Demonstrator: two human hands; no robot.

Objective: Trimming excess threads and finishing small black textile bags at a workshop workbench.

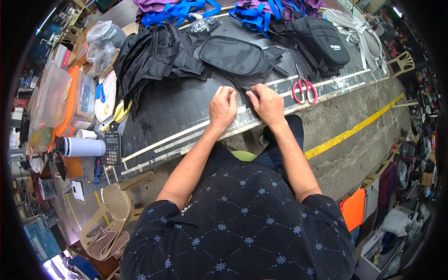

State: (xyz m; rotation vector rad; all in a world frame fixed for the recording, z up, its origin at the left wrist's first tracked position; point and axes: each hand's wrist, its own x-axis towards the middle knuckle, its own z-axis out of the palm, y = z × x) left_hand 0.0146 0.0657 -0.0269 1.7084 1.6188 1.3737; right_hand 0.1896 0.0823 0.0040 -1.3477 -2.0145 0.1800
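Both of my hands are at the near edge of the dark worktable, a short gap between them. My left hand point(223, 107) is closed in a pinch; whatever its fingers hold is too small to make out. With thumb and finger, my right hand point(269, 105) pinches a dark end of fabric at the near side of a black bag point(231, 55). This bag lies flat just beyond my hands, its rounded panel facing up. Right of my right hand rest scissors point(304, 91) with red handles, blades pointing away.
Black bag pieces point(156, 58) are heaped to the left, and a finished-looking black bag point(322, 44) lies at the right. Blue straps point(179, 11) and grey straps point(359, 35) line the back. A calculator point(113, 149), bottle point(84, 146) and plastic bins point(51, 98) crowd the left.
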